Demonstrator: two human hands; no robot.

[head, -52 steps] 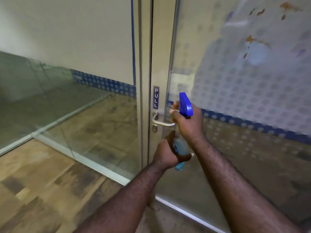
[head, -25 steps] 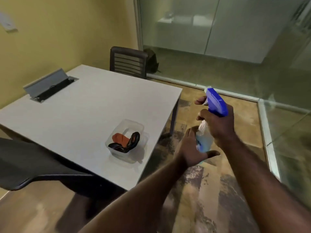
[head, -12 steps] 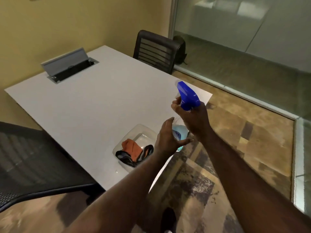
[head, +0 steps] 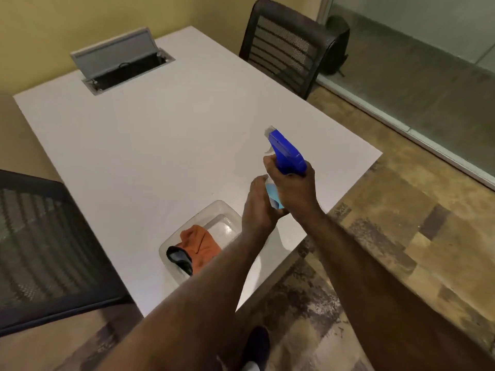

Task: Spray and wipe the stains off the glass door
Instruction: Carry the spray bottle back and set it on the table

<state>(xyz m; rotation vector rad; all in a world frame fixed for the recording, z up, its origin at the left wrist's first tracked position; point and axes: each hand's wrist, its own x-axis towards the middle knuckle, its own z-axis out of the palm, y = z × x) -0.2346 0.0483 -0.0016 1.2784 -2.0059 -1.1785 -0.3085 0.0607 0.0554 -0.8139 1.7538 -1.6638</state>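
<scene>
A spray bottle (head: 286,156) with a blue trigger head and pale blue liquid hangs over the near right corner of the white table (head: 150,145). My right hand (head: 293,187) grips its neck. My left hand (head: 259,207) cups the lower body of the bottle from the left. Just below the hands, a clear plastic tub (head: 222,212) on the table holds an orange cloth (head: 199,246) and a black item (head: 180,259). The glass door with the stains is out of view.
A black mesh chair (head: 286,46) stands at the table's far side and another (head: 45,245) at the near left. An open cable box (head: 120,60) sits in the tabletop. A glass partition (head: 417,62) runs along the right, above wood-pattern floor (head: 401,210).
The view has swung from the glass door to the table. Both hands have carried the spray bottle along and now hold it over the table corner above the tub.
</scene>
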